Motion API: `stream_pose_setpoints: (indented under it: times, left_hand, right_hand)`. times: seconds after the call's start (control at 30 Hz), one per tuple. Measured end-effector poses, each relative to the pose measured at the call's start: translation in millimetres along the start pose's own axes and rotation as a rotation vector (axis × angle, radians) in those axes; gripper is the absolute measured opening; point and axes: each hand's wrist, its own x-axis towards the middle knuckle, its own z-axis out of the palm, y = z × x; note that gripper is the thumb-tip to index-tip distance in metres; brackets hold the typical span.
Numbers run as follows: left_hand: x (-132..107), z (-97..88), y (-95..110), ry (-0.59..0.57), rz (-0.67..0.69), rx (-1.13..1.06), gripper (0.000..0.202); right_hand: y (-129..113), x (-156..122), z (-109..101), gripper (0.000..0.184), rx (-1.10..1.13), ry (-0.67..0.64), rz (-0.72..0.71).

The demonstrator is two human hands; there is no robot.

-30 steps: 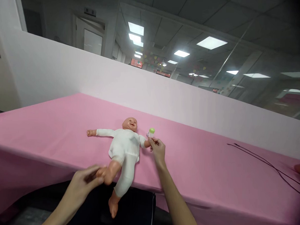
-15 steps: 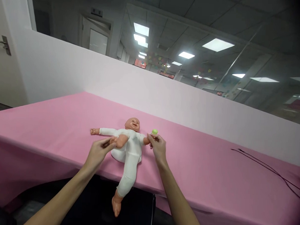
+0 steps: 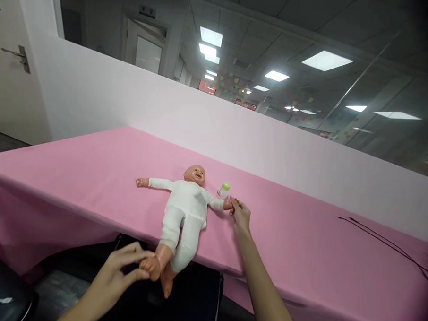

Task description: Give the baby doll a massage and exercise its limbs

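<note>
Pink counter (image 3: 75,173) beneath a baby doll (image 3: 185,211) on its back at the edge; left hand (image 3: 111,281) pinching one foot (image 3: 150,267), right hand (image 3: 240,217) gripping the doll's arm tip (image 3: 228,205), small bottle (image 3: 224,190) just beside.

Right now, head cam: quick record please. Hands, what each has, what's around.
left hand: fingers on the foot of the baby doll
right hand: fingers on the doll's hand
doll: on its back, white sleepsuit, other foot past the table edge
nearby: small feeding bottle with green cap, beside the doll's hand
surface: pink tablecloth
rest: black cable on the cloth, far right; white partition wall behind
</note>
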Motion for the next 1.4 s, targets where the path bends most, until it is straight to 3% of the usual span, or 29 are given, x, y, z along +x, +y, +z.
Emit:
stream_pose_setpoints:
  times: [0.07,0.17,0.27,0.37,0.47,0.53,0.6,0.67,0.77,0.87,0.93,1.0,1.1,1.2,1.3,1.4]
  left_hand:
    - [-15,-1.3,-13,0.007,-0.027,-0.001,0.023]
    - [-4,-1.2,-11,0.031,-0.039,-0.017,0.023]
    - [37,0.4,13,0.089,-0.01,-0.088,0.024]
    - [90,11.0,28,0.218,0.007,-0.228,0.035]
    - [134,31.9,21,0.27,-0.017,-0.397,0.043]
    - [146,44.7,13,0.244,-0.036,-0.449,0.044]
    - [138,50.1,10,0.206,-0.029,-0.436,0.043]
    - [111,45.9,11,0.173,-0.007,-0.363,0.037]
    - [51,24.7,12,0.11,0.004,-0.172,0.022]
    - [-1,-2.6,1,0.05,0.006,-0.02,0.021]
    - [-19,-16.3,-8,0.062,-0.021,0.034,0.024]
    - [-22,-22.8,-10,0.089,-0.041,0.042,0.026]
    - [-1,-18.2,2,0.107,-0.034,-0.021,0.03]
    - [44,-1.5,16,0.165,-0.028,-0.122,0.035]
    - [97,19.1,12,0.316,0.005,-0.217,0.045]
    - [130,31.4,0,0.355,-0.006,-0.321,0.05]
  right_hand:
    - [15,2,-6,0.052,0.013,0.049,0.101]
    - [14,-3,-1,0.05,0.056,0.01,0.098]
    - [-12,-16,15,0.048,0.078,-0.068,-0.047]
    - [-31,-36,38,0.048,0.024,-0.185,-0.128]
    - [-26,-54,59,0.051,-0.053,-0.349,-0.107]
    - [-17,-57,65,0.052,-0.067,-0.382,-0.116]
    - [-13,-49,61,0.05,-0.054,-0.348,-0.12]
    - [-14,-33,49,0.048,-0.019,-0.281,-0.093]
    - [-14,-6,23,0.042,0.132,-0.1,-0.003]
    - [-5,7,2,0.037,0.245,0.053,0.117]
    - [2,6,-4,0.038,0.261,0.078,0.153]
    - [4,1,-1,0.038,0.272,0.059,0.166]
    - [-5,-14,13,0.035,0.289,-0.029,0.115]
    - [-16,-36,33,0.036,0.158,-0.193,-0.094]
    - [-15,-62,51,0.036,-0.033,-0.45,-0.192]
    - [-5,-76,57,0.037,-0.052,-0.492,-0.151]
